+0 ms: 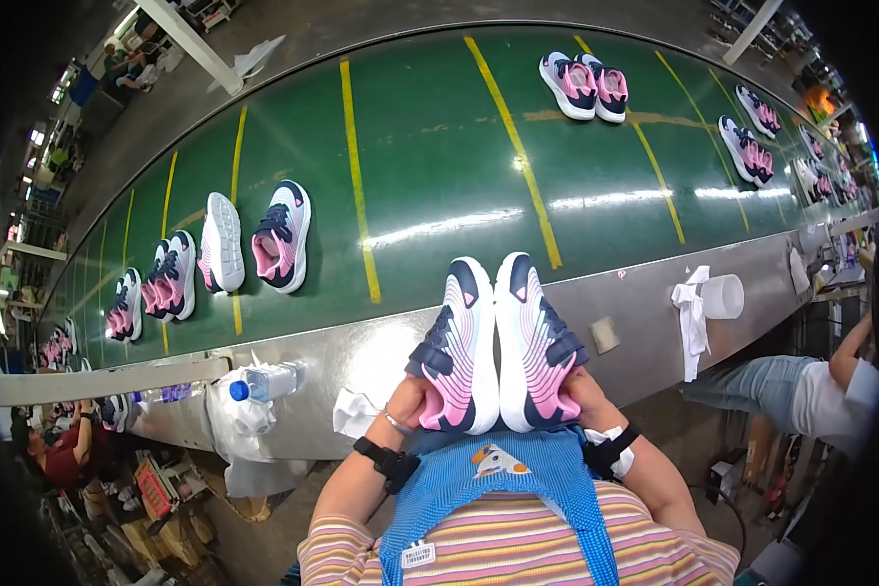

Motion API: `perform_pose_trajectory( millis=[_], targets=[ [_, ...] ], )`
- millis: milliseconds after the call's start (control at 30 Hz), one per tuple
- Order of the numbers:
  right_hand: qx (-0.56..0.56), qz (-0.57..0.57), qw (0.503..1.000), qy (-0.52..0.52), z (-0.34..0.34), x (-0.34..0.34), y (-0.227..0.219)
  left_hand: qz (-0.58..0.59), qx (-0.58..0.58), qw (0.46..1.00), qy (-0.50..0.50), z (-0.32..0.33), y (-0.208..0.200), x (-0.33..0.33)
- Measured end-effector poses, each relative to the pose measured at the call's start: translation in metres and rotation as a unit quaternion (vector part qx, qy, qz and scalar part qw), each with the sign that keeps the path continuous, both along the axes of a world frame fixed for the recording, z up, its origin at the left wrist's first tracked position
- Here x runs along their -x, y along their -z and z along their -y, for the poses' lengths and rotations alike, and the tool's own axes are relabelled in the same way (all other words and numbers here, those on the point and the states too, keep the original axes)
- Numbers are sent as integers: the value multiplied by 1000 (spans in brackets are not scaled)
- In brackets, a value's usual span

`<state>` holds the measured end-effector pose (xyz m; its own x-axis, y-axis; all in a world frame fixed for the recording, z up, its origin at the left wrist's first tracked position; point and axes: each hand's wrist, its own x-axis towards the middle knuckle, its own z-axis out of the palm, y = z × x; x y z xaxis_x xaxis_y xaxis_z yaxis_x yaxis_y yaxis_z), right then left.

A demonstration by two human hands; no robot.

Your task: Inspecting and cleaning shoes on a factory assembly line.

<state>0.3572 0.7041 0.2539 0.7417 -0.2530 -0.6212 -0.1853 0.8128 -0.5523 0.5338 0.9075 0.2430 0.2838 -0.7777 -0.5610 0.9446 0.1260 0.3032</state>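
Note:
Two sneakers, white with pink stripes and navy straps, are held side by side in front of me, toes pointing away. My left hand point(409, 398) is closed on the heel end of the left sneaker point(466, 342). Closed the same way, my right hand point(585, 393) grips the right sneaker point(532, 342) near its collar. Their inner soles face each other with a narrow gap at the toes. Most of my fingers are hidden behind the shoes. Both sneakers are over the metal ledge point(645, 332), their toes reaching toward the green conveyor belt point(420, 176).
More matching sneakers point(282, 237) lie on the belt at left, one point(222, 242) showing its sole. Another pair point(584, 86) sits far right of centre. The ledge holds a bottle point(264, 383), a tan block point(604, 335), white cloth point(691, 322) and a translucent cup point(723, 297). Co-workers point(801, 391) stand at both sides.

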Motion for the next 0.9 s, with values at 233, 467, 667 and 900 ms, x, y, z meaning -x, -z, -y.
perform_pose_trajectory(
  millis=[233,467,667,900],
  targets=[
    [-78,32,996,-34,-1,-11,5,-39,8,999,-17,1,9,11],
    [-85,39,995,-41,-5,-10,1,1,-19,1000,2,-2,0,9],
    [-106,69,991,-50,-3,-9,-3,41,14,999,10,-5,-8,6],
    [208,56,967,-138,15,13,31,329,-56,940,72,-32,6,-12]
  ],
)
